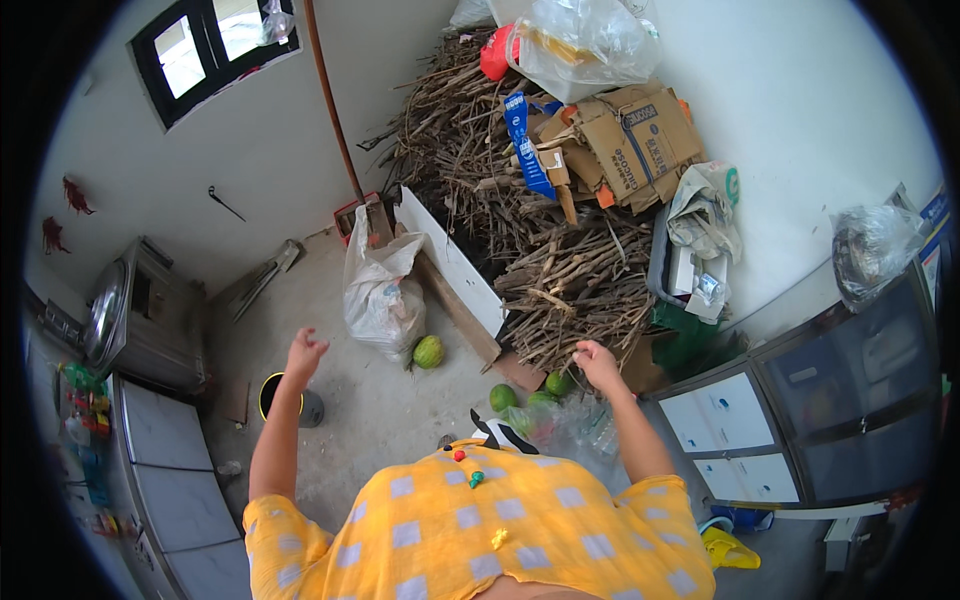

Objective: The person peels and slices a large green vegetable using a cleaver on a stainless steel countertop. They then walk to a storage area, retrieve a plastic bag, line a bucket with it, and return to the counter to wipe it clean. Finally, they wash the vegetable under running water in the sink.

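Note:
My left hand (306,356) is raised over the concrete floor with nothing in it, its fingers loosely bent and apart. A dark bucket with a yellow rim (318,411) stands on the floor, partly behind my left forearm. At the lower end of a stack of dry sticks (577,285) is my right hand (598,364), its fingers curled. Whether it touches a stick cannot be made out. Beside and below that hand lie several green melon-like fruits (502,397) and clear plastic bags (589,424). Another yellow-green fruit (428,352) rests against a white plastic sack (382,300).
Flattened cardboard boxes (637,146) and a plastic bag (592,45) lie on the sticks. A white board (454,262) edges the pile. A long wooden handle (334,97) leans on the wall. Cabinets (825,405) stand at right; a metal stove (146,322) stands at left.

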A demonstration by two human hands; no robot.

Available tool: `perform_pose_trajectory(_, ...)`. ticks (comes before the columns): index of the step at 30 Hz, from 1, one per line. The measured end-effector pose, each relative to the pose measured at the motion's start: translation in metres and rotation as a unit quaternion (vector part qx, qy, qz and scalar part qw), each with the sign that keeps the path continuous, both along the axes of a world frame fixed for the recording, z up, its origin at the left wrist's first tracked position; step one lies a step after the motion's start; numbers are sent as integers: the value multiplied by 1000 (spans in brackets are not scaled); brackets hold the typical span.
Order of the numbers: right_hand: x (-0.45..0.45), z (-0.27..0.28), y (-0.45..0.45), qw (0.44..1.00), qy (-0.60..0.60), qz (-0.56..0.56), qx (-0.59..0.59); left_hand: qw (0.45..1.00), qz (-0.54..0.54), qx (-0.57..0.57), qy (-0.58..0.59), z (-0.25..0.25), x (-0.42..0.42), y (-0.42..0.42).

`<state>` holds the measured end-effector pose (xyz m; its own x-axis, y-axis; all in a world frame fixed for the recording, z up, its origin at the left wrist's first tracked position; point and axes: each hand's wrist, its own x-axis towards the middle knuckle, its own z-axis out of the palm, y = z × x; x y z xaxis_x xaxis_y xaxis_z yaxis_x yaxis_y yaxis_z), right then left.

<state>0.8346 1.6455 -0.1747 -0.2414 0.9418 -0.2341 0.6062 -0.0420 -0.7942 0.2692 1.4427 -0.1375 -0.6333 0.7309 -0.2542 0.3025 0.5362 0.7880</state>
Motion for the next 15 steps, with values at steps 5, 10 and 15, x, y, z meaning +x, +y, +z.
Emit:
perform_pose_trajectory(5,-13,68,100,998,37,-5,48,991,-58,120,13,79,-7,159)
perform_pose_trajectory(10,-34,151,207,983,124,20,135,969,-137,184,92,167,-6,283)
perform_pose_trajectory(15,-56,214,290,979,58,40,190,953,-163,194,165,239,1,391)
